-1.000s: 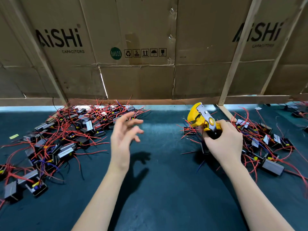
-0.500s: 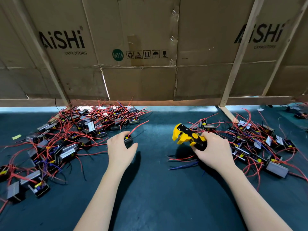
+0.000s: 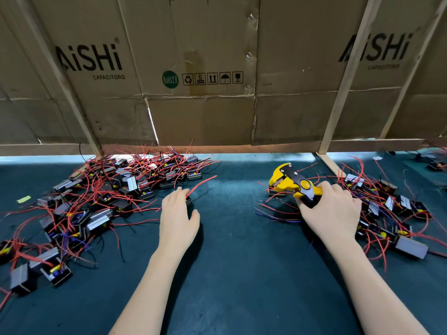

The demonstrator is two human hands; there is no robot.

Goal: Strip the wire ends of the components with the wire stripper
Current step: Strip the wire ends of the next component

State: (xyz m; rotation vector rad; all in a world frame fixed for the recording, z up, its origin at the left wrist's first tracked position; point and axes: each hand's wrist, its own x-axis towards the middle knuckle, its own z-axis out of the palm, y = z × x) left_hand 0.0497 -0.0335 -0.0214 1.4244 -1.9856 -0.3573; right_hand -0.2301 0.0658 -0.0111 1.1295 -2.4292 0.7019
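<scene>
My right hand (image 3: 335, 211) grips the handles of the yellow and black wire stripper (image 3: 291, 182), whose jaws point left and up, just above the mat. My left hand (image 3: 177, 218) lies low on the dark mat with its fingers over a small black component (image 3: 188, 201); a red wire (image 3: 202, 184) runs up and right from under the fingertips. Whether the fingers pinch the component is hidden. A big pile of components with red wires (image 3: 104, 197) lies to the left, another pile (image 3: 391, 209) to the right behind my right hand.
A cardboard wall (image 3: 205, 105) with wooden slats (image 3: 338, 97) closes the back of the bench. Loose red and blue wires (image 3: 275, 213) lie on the dark green mat (image 3: 242, 274) left of my right hand. A yellow scrap (image 3: 23, 199) sits far left.
My left hand came down from mid-air onto a component at the edge of the left pile. My right hand lowered the stripper from upright toward the mat, then shifted slightly right.
</scene>
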